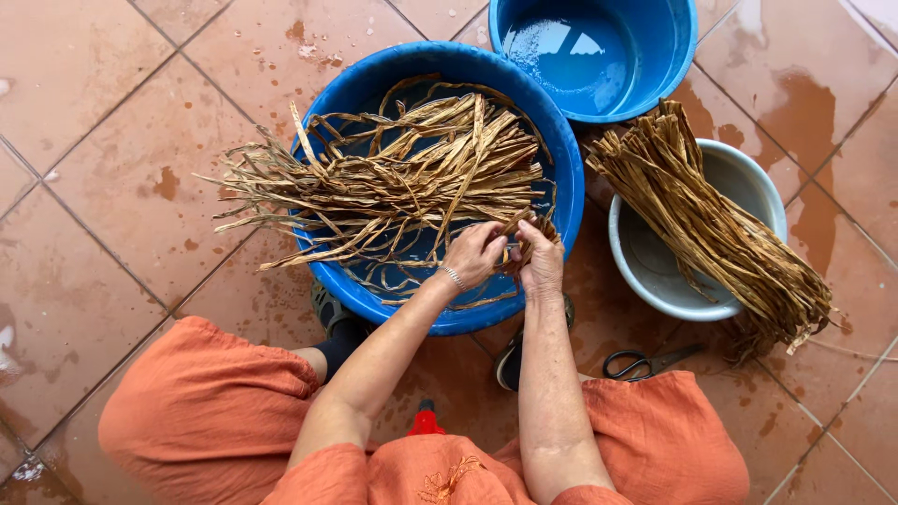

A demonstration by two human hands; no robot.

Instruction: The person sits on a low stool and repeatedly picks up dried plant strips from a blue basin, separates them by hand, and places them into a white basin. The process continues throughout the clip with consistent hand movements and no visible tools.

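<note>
Both hands meet over the near rim of the large blue basin (369, 89): the left hand (475, 252) and right hand (541, 262) are closed on the gathered ends of the dried leaf strips (393, 182) (tan, fanning leftward past the rim). A second bundle (711, 224) lies across the grey-white bowl (748, 182); scissors (645, 362) rest on the wet tiles.

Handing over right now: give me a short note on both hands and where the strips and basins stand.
Left hand and right hand: both pinch the ends of the wet brown strips lying across the large blue basin.
A bundle of strips rests over the white basin.
Small blue basin holds only water.
Scissors lie on the tiled floor by the right knee.
Done: one bundle. Left: the blue-basin strips.
</note>
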